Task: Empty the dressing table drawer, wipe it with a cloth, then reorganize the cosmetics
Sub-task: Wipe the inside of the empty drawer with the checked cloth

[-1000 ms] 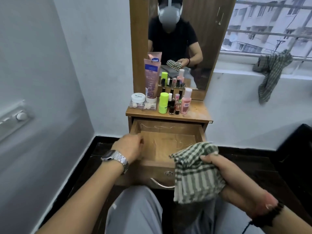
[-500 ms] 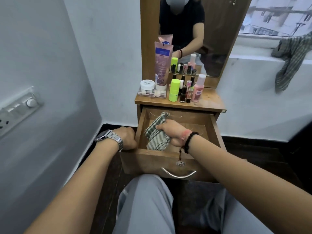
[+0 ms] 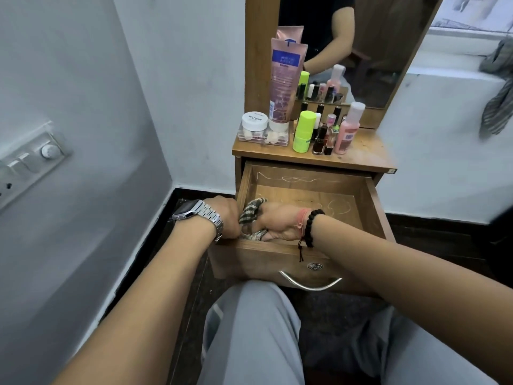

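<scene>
The wooden drawer (image 3: pixel 372 207) of the dressing table stands pulled out, its bottom bare except for white scribble marks. My right hand (image 3: pixel 277 222) grips a green checked cloth (image 3: pixel 251 208) bunched in the drawer's near left corner. My left hand (image 3: pixel 224 216) holds the drawer's left side wall at that corner, fingers curled over the edge. The cosmetics stand on the tabletop (image 3: pixel 361 151): a tall pink tube (image 3: pixel 286 79), a white jar (image 3: pixel 254 121) on a clear box, a neon green bottle (image 3: pixel 303 132), small nail polish bottles (image 3: pixel 322 138) and a pink bottle (image 3: pixel 348 129).
A mirror (image 3: pixel 369 45) rises behind the tabletop. White walls close in on the left, with a switch panel (image 3: pixel 36 159). Another checked cloth (image 3: pixel 498 107) hangs from the window ledge at right. My knees sit just below the drawer handle (image 3: pixel 309 284).
My right hand brought the cloth from above my lap into the drawer, then slid it to the near left corner. My left hand stayed on the drawer's left side. The camera tilted down and closer.
</scene>
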